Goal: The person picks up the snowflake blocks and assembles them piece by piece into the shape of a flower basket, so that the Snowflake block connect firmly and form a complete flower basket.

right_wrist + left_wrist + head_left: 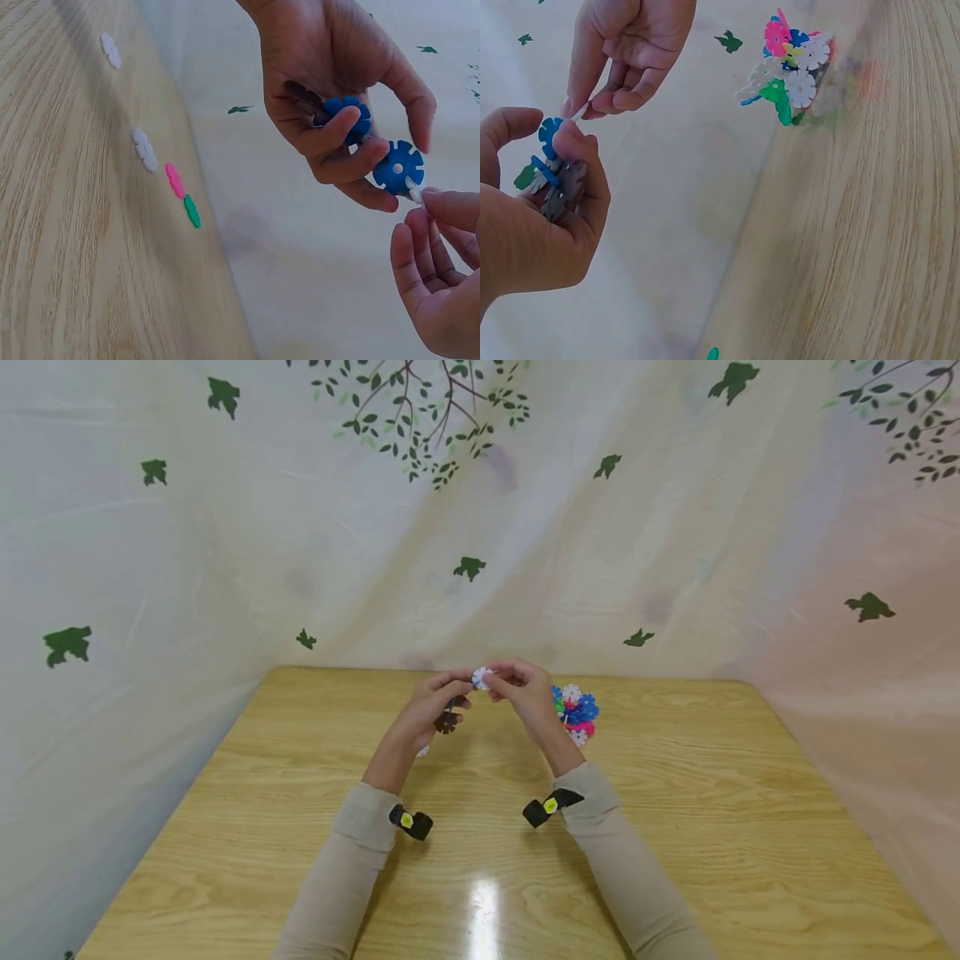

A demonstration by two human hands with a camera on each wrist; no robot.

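Observation:
My left hand (423, 714) holds a small joined group of notched plastic snowflake discs, with its fingers curled round them. Among these are a dark disc (566, 191) and a blue disc (398, 166) that juts out past the fingertips. Between the thumb and fingers of my right hand (531, 693) a white snowflake disc (482, 678) is pinched. In the right wrist view the white disc appears edge-on, its rim right at the edge of the blue disc. Both hands are raised above the table's far part, fingertips close together. My left fingers hide part of the group.
A colourful cluster of joined discs (577, 714) stands on the wooden table (480, 827) beside my right wrist. In the right wrist view, two loose white discs, a pink disc (174, 180) and a green disc (192, 211) lie flat. A pale printed curtain (480, 527) hangs behind.

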